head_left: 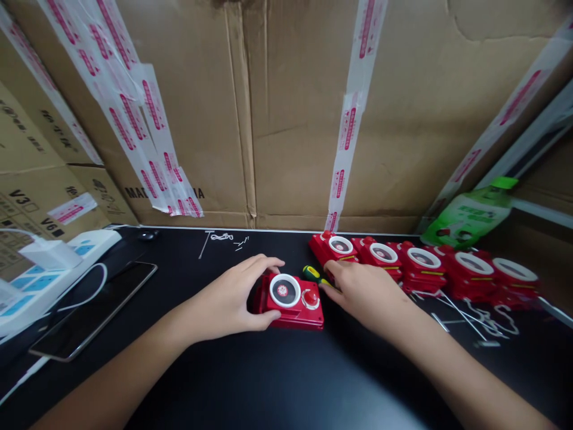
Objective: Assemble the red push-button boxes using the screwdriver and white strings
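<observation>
My left hand (242, 294) is wrapped round the left end of a red alarm-like unit (295, 316), thumb at the front and fingers behind. The unit lies flat on the black table, with a white-ringed dark disc and a red knob on its top. Just to its right, my right hand (362, 292) has its fingers closed on a screwdriver (312, 275) with a yellow and dark green handle. The screwdriver's other end is hidden by the hand. Behind the right hand runs a row of several similar red units (379, 254).
White cords and metal rods (465, 316) lie before the row at right. A green-capped bottle (474, 212) stands behind it. Small screws (240, 243) lie at the back. At left are a phone (96, 310) and a power strip (96, 245). A cardboard wall (295, 131) closes the back.
</observation>
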Motion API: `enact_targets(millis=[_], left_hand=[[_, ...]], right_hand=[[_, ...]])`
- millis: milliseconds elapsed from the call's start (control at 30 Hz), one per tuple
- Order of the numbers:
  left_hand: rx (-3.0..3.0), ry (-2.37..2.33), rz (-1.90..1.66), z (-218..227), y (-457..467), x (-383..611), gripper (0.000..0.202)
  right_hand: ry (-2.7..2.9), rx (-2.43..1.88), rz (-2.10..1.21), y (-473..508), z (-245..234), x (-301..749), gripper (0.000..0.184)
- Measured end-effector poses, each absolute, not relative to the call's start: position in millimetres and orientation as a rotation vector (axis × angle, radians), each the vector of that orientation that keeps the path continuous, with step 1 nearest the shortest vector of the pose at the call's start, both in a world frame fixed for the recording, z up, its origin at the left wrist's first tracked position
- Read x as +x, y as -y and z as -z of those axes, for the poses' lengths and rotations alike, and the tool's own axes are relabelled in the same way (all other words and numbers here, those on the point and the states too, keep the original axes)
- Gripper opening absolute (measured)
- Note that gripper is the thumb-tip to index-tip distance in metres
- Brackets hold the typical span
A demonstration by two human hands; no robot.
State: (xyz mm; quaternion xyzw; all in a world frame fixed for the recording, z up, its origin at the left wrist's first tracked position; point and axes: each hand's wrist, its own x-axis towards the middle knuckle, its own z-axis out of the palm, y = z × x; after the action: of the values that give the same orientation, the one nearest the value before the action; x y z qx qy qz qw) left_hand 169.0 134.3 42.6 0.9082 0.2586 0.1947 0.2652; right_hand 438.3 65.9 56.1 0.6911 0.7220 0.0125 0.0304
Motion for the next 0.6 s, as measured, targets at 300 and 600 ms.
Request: enact_targets(millis=[300,600], left_hand=[[2.463,-0.658,-0.612,-43.0,-135.5,168.7,0.064],[2.47,-0.659,-0.68,-47.0,-134.9,168.3,0.061]], right_hand=[[-2.892,1.913,0.523,-52.8,-62.6,437.6,0.072],[-2.965,1.805,0.369,-54.7,-56.9,438.5,0.075]])
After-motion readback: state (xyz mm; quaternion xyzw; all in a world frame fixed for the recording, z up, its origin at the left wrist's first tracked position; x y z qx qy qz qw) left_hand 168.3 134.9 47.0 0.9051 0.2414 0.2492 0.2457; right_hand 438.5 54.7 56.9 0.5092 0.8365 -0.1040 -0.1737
